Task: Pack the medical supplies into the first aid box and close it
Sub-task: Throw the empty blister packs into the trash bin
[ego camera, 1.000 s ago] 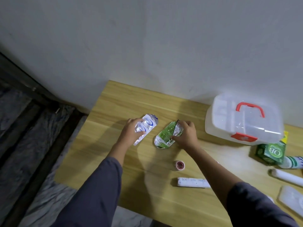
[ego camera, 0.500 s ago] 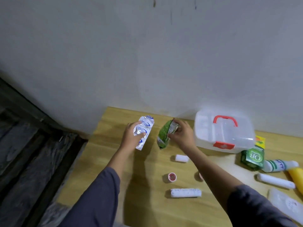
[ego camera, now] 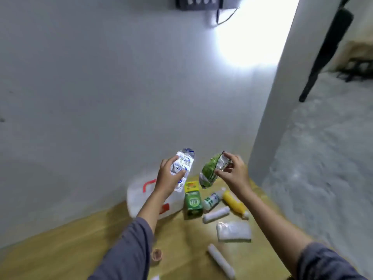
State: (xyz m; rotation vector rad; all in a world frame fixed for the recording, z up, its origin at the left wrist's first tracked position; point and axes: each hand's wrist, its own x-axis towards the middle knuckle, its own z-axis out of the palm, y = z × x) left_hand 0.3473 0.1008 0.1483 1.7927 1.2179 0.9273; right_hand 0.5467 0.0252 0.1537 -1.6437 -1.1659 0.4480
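Note:
My left hand [ego camera: 168, 175] holds a silver and blue blister strip [ego camera: 182, 165] lifted above the table. My right hand [ego camera: 234, 172] grips a green foil strip [ego camera: 210, 172], also raised in the air. Below my left forearm the clear first aid box [ego camera: 137, 197] with a red handle stands shut on the wooden table [ego camera: 70, 253]. To its right lie a green carton [ego camera: 193, 203], a white and green bottle [ego camera: 211, 201], a yellow tube [ego camera: 235, 203], a white gauze roll [ego camera: 216, 214] and a clear packet [ego camera: 234, 231].
Another white roll [ego camera: 221, 260] and a small tape roll [ego camera: 157, 254] lie near the table's front. A white wall rises behind the table, and a white pillar [ego camera: 270, 98] stands at the right. Grey floor lies beyond the table's right edge.
Both hands lifted their strips off the table and carried them up and to the right, above the box. The view swung right and upward, and the box now sits under my left arm.

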